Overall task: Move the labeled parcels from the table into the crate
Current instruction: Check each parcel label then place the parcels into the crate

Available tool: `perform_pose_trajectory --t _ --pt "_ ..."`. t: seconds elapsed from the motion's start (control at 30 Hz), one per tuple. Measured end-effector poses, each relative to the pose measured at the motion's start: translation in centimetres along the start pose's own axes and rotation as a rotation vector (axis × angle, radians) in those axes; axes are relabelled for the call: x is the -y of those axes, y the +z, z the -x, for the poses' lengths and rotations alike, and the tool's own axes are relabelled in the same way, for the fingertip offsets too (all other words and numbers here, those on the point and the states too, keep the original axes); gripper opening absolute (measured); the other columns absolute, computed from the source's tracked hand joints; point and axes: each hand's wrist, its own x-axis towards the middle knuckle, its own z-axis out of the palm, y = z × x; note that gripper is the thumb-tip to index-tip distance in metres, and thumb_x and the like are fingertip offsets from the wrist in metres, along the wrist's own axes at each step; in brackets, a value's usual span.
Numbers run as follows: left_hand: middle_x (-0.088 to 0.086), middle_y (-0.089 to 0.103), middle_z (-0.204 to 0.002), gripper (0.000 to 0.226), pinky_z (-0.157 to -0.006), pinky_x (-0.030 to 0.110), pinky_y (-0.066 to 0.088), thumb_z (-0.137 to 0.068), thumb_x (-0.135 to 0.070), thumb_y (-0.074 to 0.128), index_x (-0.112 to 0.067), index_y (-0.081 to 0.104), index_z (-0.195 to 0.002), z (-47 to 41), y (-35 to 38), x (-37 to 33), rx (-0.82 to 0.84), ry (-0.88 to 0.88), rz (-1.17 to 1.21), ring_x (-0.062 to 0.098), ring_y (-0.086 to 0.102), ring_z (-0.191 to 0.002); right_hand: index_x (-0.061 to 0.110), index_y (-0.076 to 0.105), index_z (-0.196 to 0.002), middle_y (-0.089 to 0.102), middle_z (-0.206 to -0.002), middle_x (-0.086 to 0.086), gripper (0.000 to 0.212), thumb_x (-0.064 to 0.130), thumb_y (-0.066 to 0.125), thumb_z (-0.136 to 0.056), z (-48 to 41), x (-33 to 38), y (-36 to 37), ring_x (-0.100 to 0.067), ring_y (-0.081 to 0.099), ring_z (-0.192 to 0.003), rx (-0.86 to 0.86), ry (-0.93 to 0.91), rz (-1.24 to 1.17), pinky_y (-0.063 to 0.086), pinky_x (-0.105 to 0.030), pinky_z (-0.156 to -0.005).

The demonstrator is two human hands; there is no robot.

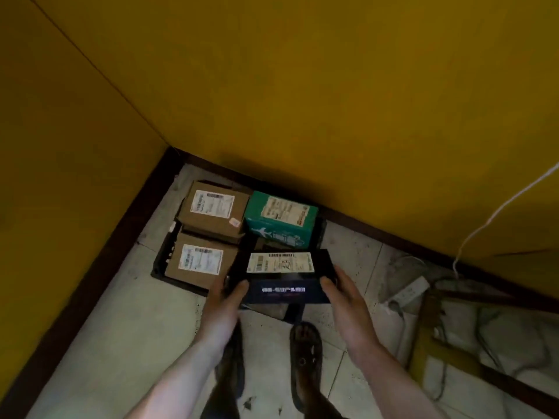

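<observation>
A black crate (159,261) sits on the floor in the corner of the yellow walls. Inside it lie two brown labeled parcels, one at the back left (213,208) and one at the front left (199,264), plus a teal labeled parcel (279,220) at the back right. I hold a black labeled parcel (284,275) over the crate's front right part. My left hand (225,300) grips its left end and my right hand (343,297) grips its right end. Whether it rests on the crate I cannot tell.
My two feet in dark sandals (304,355) stand on the pale tiled floor just in front of the crate. A white power strip (406,293) with a white cable (496,213) lies at the right. A wooden frame (435,349) and loose wires sit at the lower right.
</observation>
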Motion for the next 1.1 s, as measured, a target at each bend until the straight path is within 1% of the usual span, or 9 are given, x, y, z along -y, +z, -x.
perform_pose_trajectory --t 0.07,0.2,0.3,0.37,0.5,0.6,0.73,0.93,1.1 --pt "-0.005 0.064 -0.127 0.035 -0.105 0.047 0.045 -0.094 -0.029 0.062 -0.042 0.056 -0.126 -4.8 0.5 0.3 0.022 0.009 -0.051 0.017 0.059 -0.117 0.039 0.045 -0.141 0.056 -0.135 0.011 0.048 0.039 0.056 -0.094 -3.9 -0.8 1.5 -0.005 0.055 -0.117 -0.014 0.004 -0.007 0.046 -0.020 -0.089" --pt "-0.001 0.065 -0.124 0.039 -0.081 0.034 0.056 -0.095 -0.025 0.061 -0.035 0.052 -0.132 -13.7 1.0 1.6 0.049 0.031 -0.134 0.011 0.066 -0.098 0.040 0.052 -0.134 0.062 -0.100 0.030 0.040 0.033 0.058 -0.095 -10.2 -2.8 4.6 0.020 0.055 -0.079 -0.129 0.033 0.019 0.040 -0.002 -0.059" --pt "-0.002 0.063 -0.124 0.046 -0.067 0.018 0.048 -0.095 -0.026 0.062 -0.029 0.046 -0.138 -18.6 1.3 3.1 0.068 0.065 -0.248 -0.001 0.061 -0.083 0.039 0.053 -0.132 0.059 -0.095 0.027 0.038 0.034 0.058 -0.095 -13.7 -4.7 6.6 0.011 0.058 -0.079 -0.216 0.024 0.062 0.042 -0.009 -0.067" --pt "0.000 0.059 -0.130 0.047 -0.075 0.019 0.049 -0.094 -0.030 0.063 -0.025 0.048 -0.138 -21.2 1.4 4.0 0.080 0.105 -0.365 0.009 0.063 -0.094 0.033 0.053 -0.134 0.061 -0.109 0.012 0.040 0.035 0.058 -0.094 -15.6 -5.9 7.5 -0.007 0.057 -0.092 -0.259 0.027 0.095 0.043 -0.021 -0.081" --pt "0.007 0.050 -0.144 0.057 -0.107 0.043 0.043 -0.092 -0.029 0.065 -0.021 0.043 -0.144 -24.7 1.4 5.4 0.164 0.201 -0.573 0.027 0.051 -0.129 0.027 0.052 -0.132 0.065 -0.121 0.000 0.038 0.033 0.057 -0.095 -17.8 -8.0 8.4 -0.026 0.062 -0.105 -0.279 0.034 0.301 0.049 -0.035 -0.090" --pt "0.007 0.039 -0.152 0.065 -0.107 0.038 0.043 -0.092 -0.024 0.066 -0.023 0.036 -0.150 -25.4 1.0 6.7 0.187 0.307 -0.727 0.027 0.047 -0.132 0.029 0.042 -0.141 0.062 -0.128 -0.005 0.050 0.024 0.058 -0.093 -18.7 -9.4 9.1 -0.029 0.063 -0.106 -0.286 -0.039 0.463 0.048 -0.035 -0.088" --pt "0.006 0.032 -0.155 0.058 -0.106 0.040 0.044 -0.089 -0.019 0.068 -0.019 0.046 -0.143 -25.0 1.2 7.3 0.183 0.558 -0.857 0.027 0.041 -0.136 0.028 0.037 -0.146 0.047 -0.137 -0.008 0.060 0.023 0.061 -0.092 -19.1 -10.4 9.4 -0.027 0.056 -0.113 -0.352 -0.152 0.598 0.045 -0.031 -0.086" --pt "0.015 0.040 -0.151 0.046 -0.110 0.052 0.035 -0.094 -0.023 0.059 -0.011 0.054 -0.138 -24.5 2.1 7.9 0.192 0.814 -1.249 0.037 0.035 -0.138 0.026 0.040 -0.146 0.030 -0.152 -0.007 0.055 0.028 0.058 -0.094 -18.9 -11.2 9.2 -0.031 0.040 -0.126 -0.336 -0.251 0.939 0.049 -0.045 -0.088" --pt "0.016 0.042 -0.150 0.051 -0.114 0.053 0.031 -0.093 -0.023 0.058 -0.007 0.051 -0.141 -23.6 1.8 7.8 0.235 0.894 -1.266 0.037 0.032 -0.142 0.008 0.064 -0.125 0.046 -0.144 -0.018 0.038 0.010 0.065 -0.087 -17.8 -11.1 8.5 -0.040 0.046 -0.123 -0.345 -0.485 1.013 0.050 -0.046 -0.090"
